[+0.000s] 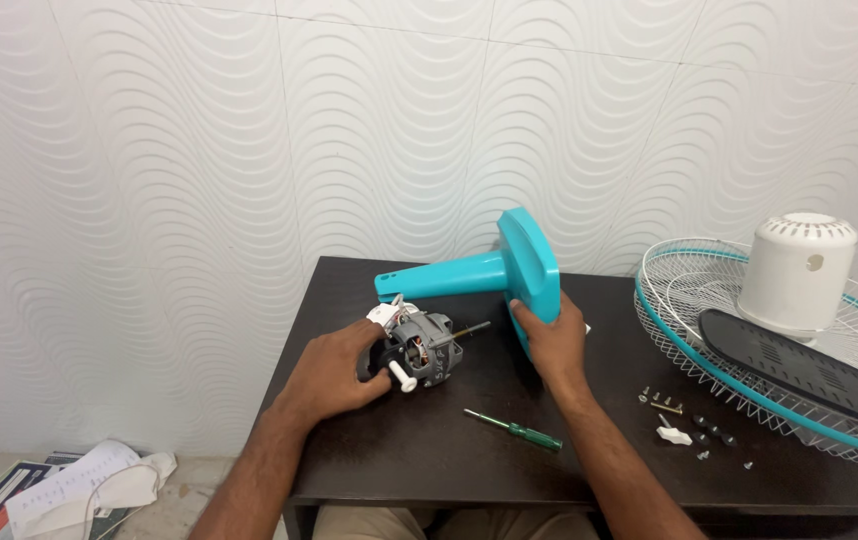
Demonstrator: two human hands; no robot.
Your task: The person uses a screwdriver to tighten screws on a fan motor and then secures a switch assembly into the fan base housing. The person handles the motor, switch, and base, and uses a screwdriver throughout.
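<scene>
the left hand (334,375) has its fingers wrapped around a grey fan motor (419,348) near the middle of the dark desk (429,450), its shaft pointing toward the right hand. the right hand (552,345) grips the lower edge of a teal fan base (509,268) lying on its side by the desk's back edge. a green screwdriver (514,430) lies toward the front edge, between the forearms. screws and a white knob (673,435) sit right of it, just beside a wire fan guard (689,300) at the right edge, which carries a white motor cover (797,270) and a black blade (809,370).
</scene>
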